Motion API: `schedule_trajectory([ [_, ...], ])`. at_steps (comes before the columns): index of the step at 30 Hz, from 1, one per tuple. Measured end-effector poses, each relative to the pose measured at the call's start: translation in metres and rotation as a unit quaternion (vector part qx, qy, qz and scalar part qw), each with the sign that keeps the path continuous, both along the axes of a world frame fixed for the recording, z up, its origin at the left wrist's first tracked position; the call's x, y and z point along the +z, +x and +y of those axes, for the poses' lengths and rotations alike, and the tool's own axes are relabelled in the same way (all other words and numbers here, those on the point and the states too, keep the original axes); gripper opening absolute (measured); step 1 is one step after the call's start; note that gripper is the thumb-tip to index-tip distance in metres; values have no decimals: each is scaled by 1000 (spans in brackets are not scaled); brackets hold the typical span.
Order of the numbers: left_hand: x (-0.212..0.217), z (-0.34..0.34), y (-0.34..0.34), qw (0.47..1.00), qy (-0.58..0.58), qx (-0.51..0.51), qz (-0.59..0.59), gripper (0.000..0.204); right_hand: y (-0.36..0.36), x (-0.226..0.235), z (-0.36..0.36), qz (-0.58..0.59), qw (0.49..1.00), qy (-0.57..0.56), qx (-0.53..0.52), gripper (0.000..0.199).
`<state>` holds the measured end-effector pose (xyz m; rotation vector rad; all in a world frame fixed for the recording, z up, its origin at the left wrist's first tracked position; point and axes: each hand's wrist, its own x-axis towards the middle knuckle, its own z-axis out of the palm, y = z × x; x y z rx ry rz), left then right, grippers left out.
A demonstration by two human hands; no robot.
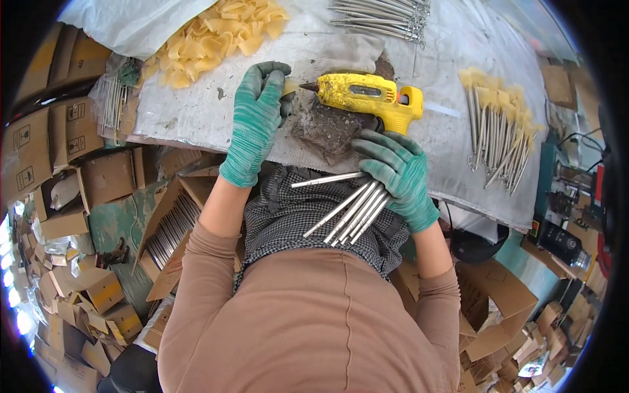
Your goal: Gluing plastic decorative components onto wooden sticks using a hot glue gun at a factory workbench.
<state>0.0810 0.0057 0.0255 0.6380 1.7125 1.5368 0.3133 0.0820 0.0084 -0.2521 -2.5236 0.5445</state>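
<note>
My left hand (257, 124), in a green glove with grey fingers, is closed in a pinch on a small yellowish translucent strip (289, 88). The strip is right at the dark nozzle tip of a yellow hot glue gun (357, 92), mostly hidden by the fingers. The gun lies on its side over a dark, crusted block (327, 131), nozzle to the left. My right hand (398, 171), in a matching glove, is closed around several thin metal rods (357, 209) that fan out over my lap. Its fingers are just below the gun's handle; whether they touch it I cannot tell.
A heap of yellowish strips (219, 36) lies at the far left of the covered table (452, 150). Metal rods (386, 18) lie at the back. On the right are rods with yellowish strips at their ends (501, 124). Cardboard boxes (98, 177) crowd the floor.
</note>
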Motion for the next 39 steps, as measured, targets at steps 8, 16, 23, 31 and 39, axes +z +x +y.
schedule_trajectory([
  [8, -2, 5, 2, 1000, 24, -9, 6, 18, 5, -6, -3, -33, 999, 4, -22, 26],
  [16, 8, -1, 4, 999, 52, -11, -4, 18, -2, 8, -11, 17, 996, 13, -92, 35],
  [23, 15, -1, 10, 999, 46, -16, -11, 18, -6, 14, -12, -35, 980, -3, -194, 53],
  [31, 12, -2, 14, 978, 59, -75, 184, 16, -7, 13, -11, 1, 986, -30, -164, 52],
  [39, 10, 0, 23, 948, 82, -104, 289, 13, -7, 9, -19, -4, 980, -89, -180, 51],
])
